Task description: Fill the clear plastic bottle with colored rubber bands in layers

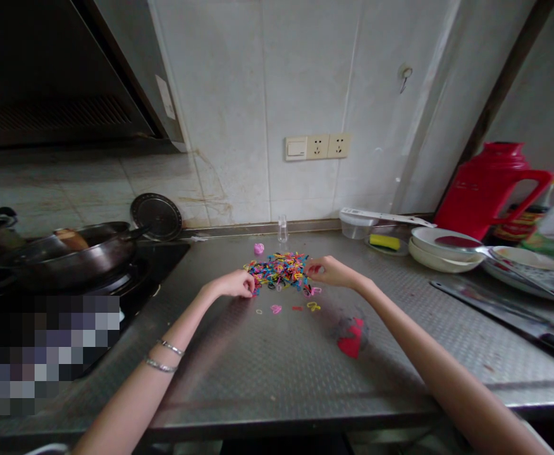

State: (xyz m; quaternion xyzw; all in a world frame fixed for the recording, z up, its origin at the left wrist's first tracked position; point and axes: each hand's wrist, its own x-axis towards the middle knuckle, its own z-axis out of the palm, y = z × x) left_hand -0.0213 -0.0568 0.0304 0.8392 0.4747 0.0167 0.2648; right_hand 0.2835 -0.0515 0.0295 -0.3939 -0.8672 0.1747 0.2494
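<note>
A pile of small multicoloured bands (279, 270) lies on the metal counter (267, 373). At its left edge is my left hand (236, 284), fingers bent together down at the counter; what they pinch is too small to name. My right hand (323, 271) is at the pile's right edge, its fingertips curled together, and anything between them cannot be made out. In front of the pile lie a pink cluster (276, 309), a red piece (296, 308), a yellow cluster (313, 306) and a pale ring (258, 311). A pink item (258, 248) sits behind it.
Behind the pile stands a small clear bottle (283, 229). A red heart-marked clear bag (351, 338) lies near my right forearm. To the right are bowls (443, 256), a knife (499, 316), a yellow sponge (384, 242) and a red jug (483, 189); a pan (75, 262) is left.
</note>
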